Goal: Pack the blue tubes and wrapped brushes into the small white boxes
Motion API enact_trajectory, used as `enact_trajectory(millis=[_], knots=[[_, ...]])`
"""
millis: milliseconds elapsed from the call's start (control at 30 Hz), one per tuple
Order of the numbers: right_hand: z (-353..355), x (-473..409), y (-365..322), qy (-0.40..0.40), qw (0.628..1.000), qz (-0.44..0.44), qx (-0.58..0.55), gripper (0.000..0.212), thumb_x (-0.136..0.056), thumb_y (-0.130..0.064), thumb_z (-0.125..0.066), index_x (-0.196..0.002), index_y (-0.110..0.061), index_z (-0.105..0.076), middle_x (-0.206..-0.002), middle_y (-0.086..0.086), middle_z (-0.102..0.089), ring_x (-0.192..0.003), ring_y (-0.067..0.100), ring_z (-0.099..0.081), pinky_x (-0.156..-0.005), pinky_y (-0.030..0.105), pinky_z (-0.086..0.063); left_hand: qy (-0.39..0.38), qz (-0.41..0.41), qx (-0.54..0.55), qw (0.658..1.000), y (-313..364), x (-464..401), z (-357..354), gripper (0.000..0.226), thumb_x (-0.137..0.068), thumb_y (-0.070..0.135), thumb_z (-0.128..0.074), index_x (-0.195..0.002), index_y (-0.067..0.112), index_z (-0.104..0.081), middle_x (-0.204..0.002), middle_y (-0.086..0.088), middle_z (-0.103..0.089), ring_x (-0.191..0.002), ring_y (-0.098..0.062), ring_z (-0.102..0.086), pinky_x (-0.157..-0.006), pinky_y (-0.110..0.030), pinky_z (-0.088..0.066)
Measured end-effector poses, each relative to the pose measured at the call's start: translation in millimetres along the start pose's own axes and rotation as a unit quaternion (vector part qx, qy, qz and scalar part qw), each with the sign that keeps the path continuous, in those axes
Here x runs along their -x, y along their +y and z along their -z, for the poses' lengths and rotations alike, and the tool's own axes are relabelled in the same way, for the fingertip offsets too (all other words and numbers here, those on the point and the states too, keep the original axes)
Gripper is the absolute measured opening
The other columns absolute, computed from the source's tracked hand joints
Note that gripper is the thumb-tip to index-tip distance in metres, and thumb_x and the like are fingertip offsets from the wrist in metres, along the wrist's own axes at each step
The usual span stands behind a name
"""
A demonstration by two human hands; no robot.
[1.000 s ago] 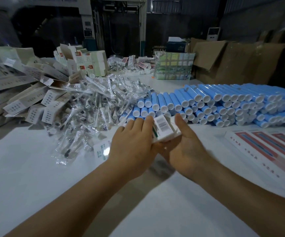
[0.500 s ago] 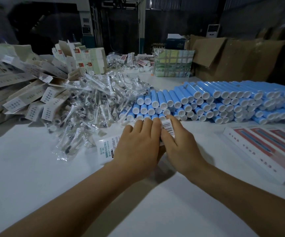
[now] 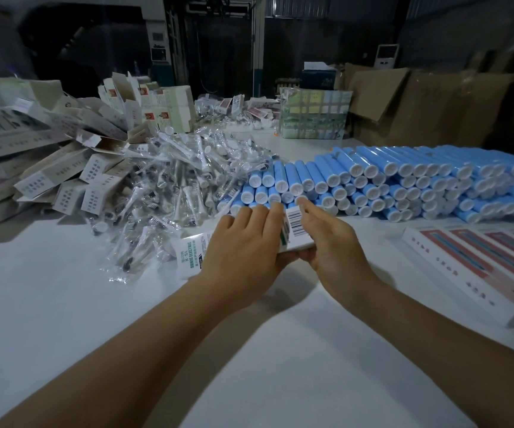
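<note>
We've got a small white box (image 3: pixel 294 231) held between both hands just above the white worktop (image 3: pixel 48 304), barcode side facing up. Our left hand (image 3: pixel 243 254) lies over the box's left part with the fingers (image 3: pixel 275 213) side by side and curved down onto it, and our right hand (image 3: pixel 326 242) grips the right end, thumb on the barcode side and the other fingers curled underneath. A printed flap sticks out to the left of the left hand. Just past the box sits the big stack of blue tubes (image 3: pixel 388 180) with white caps facing us. The heap of wrapped brushes (image 3: pixel 172 186) is left of that, with flat unfolded boxes (image 3: pixel 55 174) piled further left. Long red-printed boxes (image 3: pixel 481 261) lie on the right.
</note>
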State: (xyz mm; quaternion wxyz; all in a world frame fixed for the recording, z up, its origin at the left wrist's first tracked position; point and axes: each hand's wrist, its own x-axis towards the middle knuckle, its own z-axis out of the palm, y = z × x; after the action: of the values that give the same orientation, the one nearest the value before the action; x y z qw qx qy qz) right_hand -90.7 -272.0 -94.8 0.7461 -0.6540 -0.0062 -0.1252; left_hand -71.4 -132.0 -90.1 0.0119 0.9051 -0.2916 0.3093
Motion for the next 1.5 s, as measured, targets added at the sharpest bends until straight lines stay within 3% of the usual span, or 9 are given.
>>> enact_trajectory(millis=[267, 533, 667, 833, 1033, 1200, 1300, 1400, 1500], knots=[[4.0, 1.0, -1.0, 0.031, 0.998, 0.052, 0.020, 0.037, -0.098, -0.005, -0.038, -0.109, -0.033, -0.059, -0.096, 0.000, -0.070, -0.085, 0.010, -0.070, -0.067, 0.024, -0.056, 0.015, 0.001, 0.026, 1.000, 0.6, -0.1, 1.1, 0.072, -0.083, 0.056, -0.046, -0.128, -0.001, -0.053, -0.107, -0.014, -0.064, -0.088, -0.031, -0.061, -0.071, -0.040, -0.047], [0.8, 2.6, 1.6, 0.030, 0.999, 0.030, 0.017, 0.040, -0.098, -0.006, -0.035, -0.128, -0.018, -0.059, -0.103, 0.004, -0.068, -0.085, 0.009, -0.069, -0.066, 0.024, -0.055, 0.016, -0.035, -0.037, 0.999, 0.0, 2.6, -1.9, 0.069, -0.090, 0.054, -0.039, -0.125, -0.003, -0.055, -0.103, -0.014, -0.064, -0.084, -0.030, -0.060, -0.067, -0.037, -0.046], [-5.8, 5.7, 6.6, 0.049, 0.998, 0.018, 0.037, 0.055, -0.086, -0.026, -0.040, -0.140, -0.019, -0.046, -0.131, 0.008, -0.058, -0.114, 0.019, -0.060, -0.098, 0.045, -0.048, -0.002, -0.031, -0.052, 0.998, 5.6, 2.8, -0.8, 0.069, -0.093, 0.054, -0.031, -0.127, -0.002, -0.054, -0.104, -0.015, -0.063, -0.085, -0.031, -0.059, -0.068, -0.038, -0.047], [-8.3, 7.7, 9.7, 0.028, 0.985, 0.043, 0.164, 0.056, -0.097, -0.025, -0.042, -0.150, -0.027, -0.025, -0.151, -0.008, -0.036, -0.136, 0.008, -0.037, -0.113, 0.039, -0.033, -0.016, -0.033, -0.054, 0.998, 2.7, 3.4, -2.0, 0.072, -0.093, 0.056, -0.026, -0.130, -0.001, -0.051, -0.107, -0.012, -0.062, -0.088, -0.029, -0.058, -0.070, -0.039, -0.046], [-7.0, 8.2, 10.8, 0.066, 0.967, 0.089, 0.231, 0.029, -0.097, -0.020, -0.047, -0.097, -0.043, -0.065, -0.083, -0.023, -0.068, -0.087, 0.001, -0.064, -0.083, 0.031, -0.053, -0.032, 0.017, -0.049, 0.998, -0.8, -1.6, -3.7, 0.079, -0.090, 0.062, -0.019, -0.140, 0.003, -0.036, -0.118, -0.008, -0.056, -0.099, -0.026, -0.054, -0.078, -0.035, -0.039], [-8.4, 10.9, 13.9, 0.074, 0.937, 0.130, 0.314, 0.042, -0.099, -0.024, -0.043, -0.140, -0.015, -0.047, -0.080, -0.011, -0.063, -0.067, -0.007, -0.057, -0.061, 0.011, -0.046, -0.015, -0.007, -0.111, 0.994, 0.1, -1.5, -5.7, 0.082, -0.088, 0.057, -0.002, -0.144, 0.002, -0.027, -0.123, -0.009, -0.052, -0.104, -0.025, -0.052, -0.080, -0.035, -0.038], [-9.6, 10.4, 11.8, 0.068, 0.943, 0.122, 0.303, 0.041, -0.099, -0.026, -0.043, -0.139, -0.018, -0.049, -0.113, -0.002, -0.067, -0.103, 0.003, -0.061, -0.091, 0.027, -0.051, -0.014, -0.004, -0.117, 0.993, 2.9, -1.6, -7.5, 0.083, -0.087, 0.057, 0.000, -0.144, 0.001, -0.026, -0.122, -0.009, -0.051, -0.103, -0.025, -0.052, -0.079, -0.034, -0.037], [-9.6, 8.4, 8.0, 0.034, 0.969, 0.097, 0.226, 0.031, -0.099, -0.026, -0.045, -0.126, -0.032, -0.058, -0.109, -0.009, -0.069, -0.102, 0.007, -0.064, -0.095, 0.038, -0.051, -0.016, 0.014, -0.085, 0.996, 2.7, -5.7, -6.3, 0.079, -0.090, 0.060, -0.007, -0.144, 0.004, -0.022, -0.127, -0.007, -0.048, -0.108, -0.024, -0.050, -0.080, -0.033, -0.035], [-10.2, 6.0, 3.6, -0.010, 0.995, 0.069, 0.066, 0.028, -0.100, -0.033, -0.043, -0.126, -0.042, -0.047, -0.121, -0.009, -0.063, -0.105, 0.004, -0.062, -0.095, 0.037, -0.051, 0.011, 0.095, 0.142, 0.985, -3.0, -13.5, 1.0, 0.068, -0.088, 0.065, -0.025, -0.135, 0.016, -0.034, -0.117, -0.001, -0.052, -0.100, -0.020, -0.054, -0.073, -0.031, -0.040]])
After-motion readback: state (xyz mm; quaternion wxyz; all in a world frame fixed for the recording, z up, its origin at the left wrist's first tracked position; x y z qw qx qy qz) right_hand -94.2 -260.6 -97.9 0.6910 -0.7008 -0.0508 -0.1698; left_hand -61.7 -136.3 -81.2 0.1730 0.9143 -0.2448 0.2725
